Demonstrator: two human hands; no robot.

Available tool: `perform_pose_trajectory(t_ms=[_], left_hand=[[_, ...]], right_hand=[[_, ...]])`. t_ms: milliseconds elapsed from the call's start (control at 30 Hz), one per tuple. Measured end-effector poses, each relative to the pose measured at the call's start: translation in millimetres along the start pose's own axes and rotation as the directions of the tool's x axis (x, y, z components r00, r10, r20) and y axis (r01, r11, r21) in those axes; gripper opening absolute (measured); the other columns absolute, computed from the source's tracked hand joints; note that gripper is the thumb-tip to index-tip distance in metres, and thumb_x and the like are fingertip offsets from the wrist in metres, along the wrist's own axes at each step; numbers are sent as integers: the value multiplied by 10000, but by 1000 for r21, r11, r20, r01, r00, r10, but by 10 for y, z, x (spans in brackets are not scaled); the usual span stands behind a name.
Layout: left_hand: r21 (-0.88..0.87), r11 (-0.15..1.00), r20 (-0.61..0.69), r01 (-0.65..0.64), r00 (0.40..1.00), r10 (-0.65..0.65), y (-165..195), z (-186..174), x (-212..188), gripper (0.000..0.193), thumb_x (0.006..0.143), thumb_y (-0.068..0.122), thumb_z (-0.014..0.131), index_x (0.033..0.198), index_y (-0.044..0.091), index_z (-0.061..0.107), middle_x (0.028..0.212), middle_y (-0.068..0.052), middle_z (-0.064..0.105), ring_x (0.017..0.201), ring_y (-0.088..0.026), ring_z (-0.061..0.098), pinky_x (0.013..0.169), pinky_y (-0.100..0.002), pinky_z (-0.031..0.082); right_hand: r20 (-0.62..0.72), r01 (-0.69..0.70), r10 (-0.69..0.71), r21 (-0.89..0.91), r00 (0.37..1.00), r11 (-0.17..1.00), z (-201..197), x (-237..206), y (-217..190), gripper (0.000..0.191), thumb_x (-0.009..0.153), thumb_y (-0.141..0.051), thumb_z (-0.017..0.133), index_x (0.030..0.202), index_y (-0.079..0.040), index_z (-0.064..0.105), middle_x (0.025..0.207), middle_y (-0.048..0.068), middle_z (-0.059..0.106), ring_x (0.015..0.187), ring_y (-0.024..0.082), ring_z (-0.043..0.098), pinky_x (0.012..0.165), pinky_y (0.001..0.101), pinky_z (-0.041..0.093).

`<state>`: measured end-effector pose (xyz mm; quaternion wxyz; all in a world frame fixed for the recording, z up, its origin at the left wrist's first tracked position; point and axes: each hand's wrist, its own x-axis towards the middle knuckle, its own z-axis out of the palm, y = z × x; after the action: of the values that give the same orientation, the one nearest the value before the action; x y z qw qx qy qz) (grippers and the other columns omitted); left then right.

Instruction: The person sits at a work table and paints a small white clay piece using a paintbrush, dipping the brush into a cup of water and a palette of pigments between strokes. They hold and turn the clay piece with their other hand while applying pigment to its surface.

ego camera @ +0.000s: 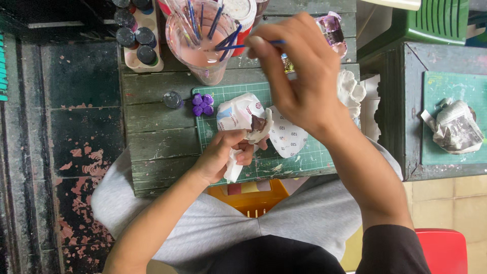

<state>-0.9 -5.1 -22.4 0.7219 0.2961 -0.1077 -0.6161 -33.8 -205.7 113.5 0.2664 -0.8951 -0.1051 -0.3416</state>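
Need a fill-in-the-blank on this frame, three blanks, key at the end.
1. The right hand holds a thin blue-handled paintbrush over the clear plastic cup of ____ water.
2. The left hand grips a small brown piece wrapped in white tissue above the ____ cutting mat.
3. The purple flower-shaped piece lies at the mat's ____ corner.

Missing words: pink; green; top-left

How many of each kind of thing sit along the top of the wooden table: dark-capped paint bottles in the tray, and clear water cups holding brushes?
Dark-capped paint bottles in the tray, as far as visible: 6
Clear cups of pinkish water holding brushes: 1
Total: 7
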Motion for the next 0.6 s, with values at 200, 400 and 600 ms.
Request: perform_pose_trajectory(t_ms=[200,400,600], left_hand=[[-17,1000,14,3,1000,-3,22,-17,-16,496,1007,381,617,1213,-70,612,994,-78,644,618,-44,413,571,-238,364],[-37,999,19,8,1000,-7,24,-41,-21,538,987,428,622,1226,-54,607,1048,-104,667,627,-36,441,576,-226,385],[-77,997,29,31,999,-29,11,-75,20,553,991,460,630,1253,-27,591,1081,-119,660,625,-32,439,571,-215,375]], right_hand=[[94,101,-94,-73,991,992,210,300,-19,89,1050,27,691,1122,-16,659,1007,96,665,933,305,564,844,418,430],[-113,-197,253,365,961,910,-107,-99,205,191,1195,-60,484,1258,11,650,1098,83,711,936,150,696,798,249,500],[-406,-187,452,545,794,817,-615,-541,850,261,1273,-50,563,1057,80,628,911,172,680,707,129,477,659,250,333]])
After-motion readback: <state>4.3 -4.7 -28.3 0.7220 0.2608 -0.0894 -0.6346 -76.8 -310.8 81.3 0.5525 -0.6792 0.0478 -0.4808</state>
